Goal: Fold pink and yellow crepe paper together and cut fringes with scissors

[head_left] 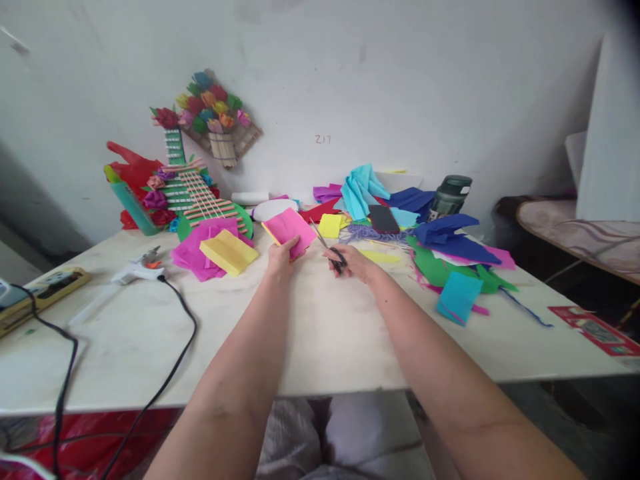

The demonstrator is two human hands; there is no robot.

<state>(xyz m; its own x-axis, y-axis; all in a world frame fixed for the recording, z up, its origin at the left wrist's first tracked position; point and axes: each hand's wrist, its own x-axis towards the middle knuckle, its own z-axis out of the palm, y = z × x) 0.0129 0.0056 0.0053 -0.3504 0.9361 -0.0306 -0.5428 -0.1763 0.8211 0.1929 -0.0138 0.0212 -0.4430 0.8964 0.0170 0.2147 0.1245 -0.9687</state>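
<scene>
My left hand (pixel 284 255) grips a folded stack of pink paper (pixel 291 230) with a yellow layer along its left edge, the thumb lying on top. Just to the right, my right hand (pixel 350 261) holds scissors (pixel 339 257) by their black handles. The blades point up and left toward the paper's right edge; whether they touch it I cannot tell. Left of my left hand, a folded yellow paper (pixel 229 252) rests on magenta paper (pixel 193 252). Beyond the scissors lies a small yellow paper square (pixel 330 225).
A glue gun (pixel 140 268) with a black cord and a power strip (pixel 45 297) lie left. Behind stand a paper-flower guitar shape (pixel 205 200) and a teal bottle (pixel 133 203). A phone (pixel 383 219), a dark flask (pixel 450 195) and blue and green papers (pixel 457 238) are at right.
</scene>
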